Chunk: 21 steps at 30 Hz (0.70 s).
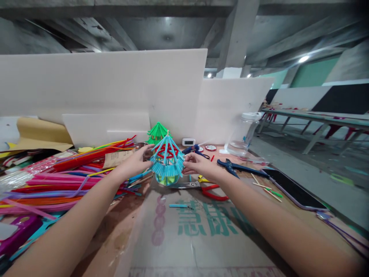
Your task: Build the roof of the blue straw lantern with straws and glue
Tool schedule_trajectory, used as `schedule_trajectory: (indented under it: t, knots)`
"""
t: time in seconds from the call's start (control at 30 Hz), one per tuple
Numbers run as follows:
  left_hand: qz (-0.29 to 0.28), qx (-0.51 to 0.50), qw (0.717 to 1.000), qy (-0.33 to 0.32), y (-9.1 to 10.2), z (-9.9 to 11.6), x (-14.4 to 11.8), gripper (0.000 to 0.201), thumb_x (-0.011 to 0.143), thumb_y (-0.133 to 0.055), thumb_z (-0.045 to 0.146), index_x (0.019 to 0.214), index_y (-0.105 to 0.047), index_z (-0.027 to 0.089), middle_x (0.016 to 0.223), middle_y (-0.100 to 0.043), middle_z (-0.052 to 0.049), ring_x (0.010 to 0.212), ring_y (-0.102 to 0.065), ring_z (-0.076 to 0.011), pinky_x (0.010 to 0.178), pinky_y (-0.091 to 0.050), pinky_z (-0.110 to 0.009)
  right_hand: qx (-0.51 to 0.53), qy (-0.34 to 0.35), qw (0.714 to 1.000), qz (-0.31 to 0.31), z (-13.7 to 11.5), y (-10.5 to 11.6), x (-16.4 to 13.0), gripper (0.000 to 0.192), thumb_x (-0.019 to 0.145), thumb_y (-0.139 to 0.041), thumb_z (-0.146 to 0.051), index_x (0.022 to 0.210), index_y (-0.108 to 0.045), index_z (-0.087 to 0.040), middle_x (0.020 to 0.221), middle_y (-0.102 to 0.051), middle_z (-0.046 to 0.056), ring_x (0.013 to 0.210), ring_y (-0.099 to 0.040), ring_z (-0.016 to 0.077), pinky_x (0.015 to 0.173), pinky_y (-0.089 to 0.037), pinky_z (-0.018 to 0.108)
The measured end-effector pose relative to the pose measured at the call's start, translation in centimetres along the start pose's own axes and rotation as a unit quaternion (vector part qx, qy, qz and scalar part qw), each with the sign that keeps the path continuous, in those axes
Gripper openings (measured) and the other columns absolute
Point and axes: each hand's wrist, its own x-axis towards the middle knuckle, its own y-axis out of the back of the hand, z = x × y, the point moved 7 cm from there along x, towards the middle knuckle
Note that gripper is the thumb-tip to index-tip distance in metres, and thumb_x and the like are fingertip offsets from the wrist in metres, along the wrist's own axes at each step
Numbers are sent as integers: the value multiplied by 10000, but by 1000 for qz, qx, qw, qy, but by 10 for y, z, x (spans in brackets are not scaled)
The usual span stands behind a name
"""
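While both hands' fingers (147, 153) seemingly pinch blue pagoda (167, 158), fringe touched

A cardboard-covered counter (201, 238) carries pipe cleaners (57, 181), scissors (207, 188), pliers (233, 166), a phone (291, 188) and sticks (263, 188).

Bare from the lower edge of the view right up to the fingertips: a left forearm (86, 215) and a right forearm (259, 219), both slim and smooth, with skin showing along their whole visible length. Ending in a bare left hand (134, 163) and a bare right hand (198, 165) with slender fingers, the nails perhaps short and plain, though too small and soft here to tell for sure. Stretched broad and blurred by the lens near the bottom corners, narrowing steadily toward the wrists.
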Motion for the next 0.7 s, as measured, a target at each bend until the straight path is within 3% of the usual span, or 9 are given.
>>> schedule_trajectory:
  t: [0.17,0.3,0.4,0.47,0.53,0.7]
  knots:
    - [15,23,999,-32,-2,-13,7,647,742,-616,302,1357,-467,169,1341,-571,-134,1242,-528,-302,1043,-419,-489,26,-12,999,-34,-8,2,-7,174,819,-666,-191,815,-493,-186,766,-609,-32,725,-683,102,820,-583,294]
    - [33,30,998,-49,-7,-12,9,644,782,-584,317,1378,-425,135,1342,-557,-155,1232,-532,-273,1045,-419,-456,-8,-41,997,-63,-7,9,-8,174,833,-657,-242,852,-492,-190,814,-651,-2,787,-701,123,822,-564,284]
    - [41,33,997,-55,-9,-10,10,616,796,-544,295,1374,-416,126,1344,-548,-155,1216,-543,-253,1041,-427,-434,-110,-30,992,-52,-11,22,-9,192,827,-654,-276,875,-493,-184,848,-653,17,784,-687,132,746,-549,268]
    - [53,20,997,-56,-7,-11,11,600,788,-512,261,1367,-418,132,1347,-548,-147,1214,-546,-241,1048,-422,-422,-253,-3,967,-33,-17,33,-10,189,813,-650,-303,869,-524,-174,809,-650,17,735,-656,138,644,-505,243]
    - [64,6,996,-56,-4,-13,12,594,791,-484,251,1369,-411,137,1354,-545,-141,1220,-542,-234,1058,-410,-416,-384,23,922,-48,-22,36,-12,169,801,-635,-316,851,-581,-164,778,-655,22,719,-626,149,591,-444,234]
    - [93,25,994,-43,0,-12,11,578,885,-449,469,1365,-422,148,1360,-540,-143,1250,-514,-259,1051,-400,-428,-503,42,849,-156,-7,15,-18,182,768,-635,-311,887,-702,-192,872,-703,42,769,-630,178,609,-408,244]
